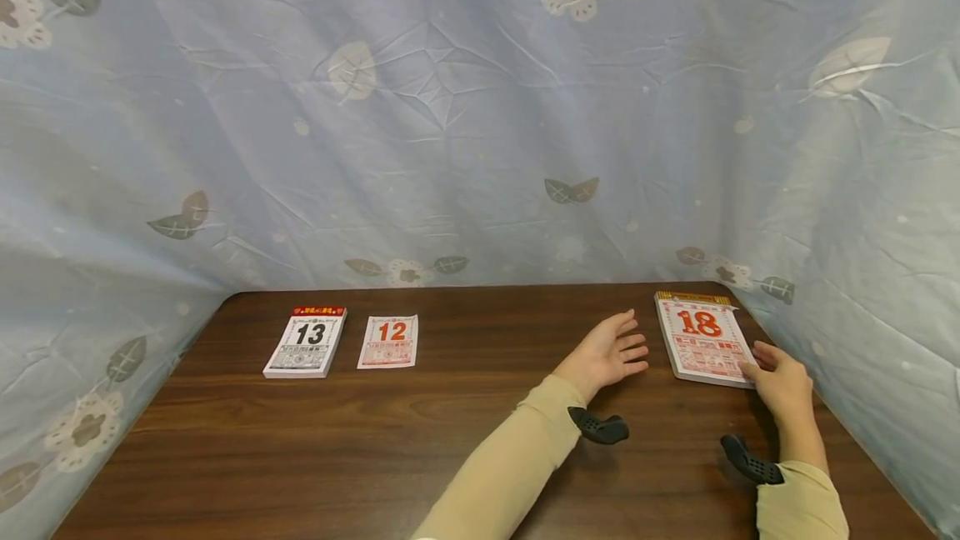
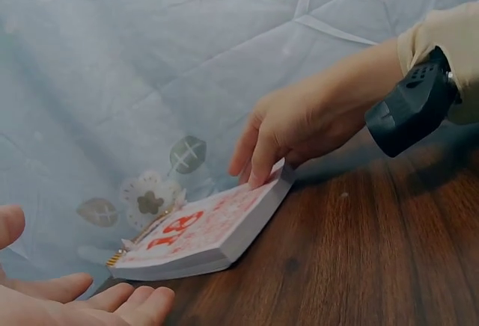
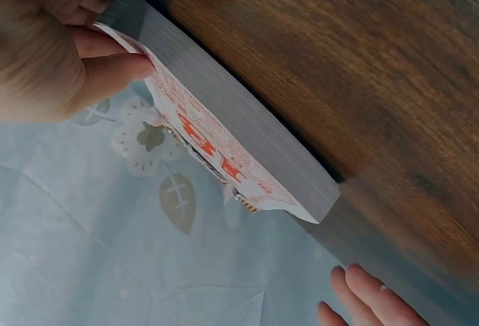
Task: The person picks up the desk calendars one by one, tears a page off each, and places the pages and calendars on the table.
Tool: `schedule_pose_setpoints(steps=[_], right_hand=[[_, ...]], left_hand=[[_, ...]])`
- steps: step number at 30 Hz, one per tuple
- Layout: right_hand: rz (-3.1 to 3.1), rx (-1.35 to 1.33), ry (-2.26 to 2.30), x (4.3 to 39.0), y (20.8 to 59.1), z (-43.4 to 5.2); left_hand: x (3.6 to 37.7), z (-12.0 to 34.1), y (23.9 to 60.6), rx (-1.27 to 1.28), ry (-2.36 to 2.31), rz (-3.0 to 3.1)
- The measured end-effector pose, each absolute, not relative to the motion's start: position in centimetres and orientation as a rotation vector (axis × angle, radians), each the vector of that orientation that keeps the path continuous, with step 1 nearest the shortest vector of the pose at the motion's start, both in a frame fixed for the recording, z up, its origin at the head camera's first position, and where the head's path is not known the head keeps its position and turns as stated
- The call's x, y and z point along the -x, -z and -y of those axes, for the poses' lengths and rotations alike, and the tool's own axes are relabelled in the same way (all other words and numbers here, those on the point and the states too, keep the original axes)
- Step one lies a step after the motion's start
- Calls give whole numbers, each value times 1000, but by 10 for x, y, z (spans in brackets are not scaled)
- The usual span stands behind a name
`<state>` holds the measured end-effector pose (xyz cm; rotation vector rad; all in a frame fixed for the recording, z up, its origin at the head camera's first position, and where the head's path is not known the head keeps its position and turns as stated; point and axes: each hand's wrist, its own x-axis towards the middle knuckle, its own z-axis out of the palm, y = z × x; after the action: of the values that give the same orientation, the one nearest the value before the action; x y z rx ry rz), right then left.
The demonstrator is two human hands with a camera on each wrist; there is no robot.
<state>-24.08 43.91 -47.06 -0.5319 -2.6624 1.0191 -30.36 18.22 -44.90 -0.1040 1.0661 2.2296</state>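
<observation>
A thick tear-off calendar (image 1: 705,340) showing a red 18 lies at the right of the table, its gold-banded top toward the curtain. My right hand (image 1: 782,382) pinches its near right corner, thumb on the top page and fingers at the side edge. In the right wrist view the thumb (image 3: 120,72) presses the page by the thick stack of sheets. To the left of this calendar my left hand (image 1: 606,350) is held with fingers spread and palm turned toward it, touching nothing. Its fingers (image 2: 142,303) show below the calendar in the left wrist view.
Farther left lie another tear-off calendar (image 1: 306,344) with a black 13 and a loose calendar sheet (image 1: 388,342) with a red 12. A pale blue floral curtain (image 1: 480,123) hangs around the back and sides of the brown wooden table (image 1: 315,448).
</observation>
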Motion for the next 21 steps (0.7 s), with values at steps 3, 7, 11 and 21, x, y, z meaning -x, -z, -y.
schedule_pose_setpoints(steps=[3, 7, 11, 21], right_hand=[[2667, 565, -1038, 241, 471, -438], [2661, 581, -1041, 242, 471, -437], [2651, 555, -1049, 243, 471, -435], [2664, 463, -1066, 243, 472, -431]], left_hand=[[305, -185, 452, 105, -2229, -1054], [306, -189, 455, 121, -2224, -1038], [307, -193, 457, 143, -2221, -1019], [308, -202, 463, 149, -2219, -986]])
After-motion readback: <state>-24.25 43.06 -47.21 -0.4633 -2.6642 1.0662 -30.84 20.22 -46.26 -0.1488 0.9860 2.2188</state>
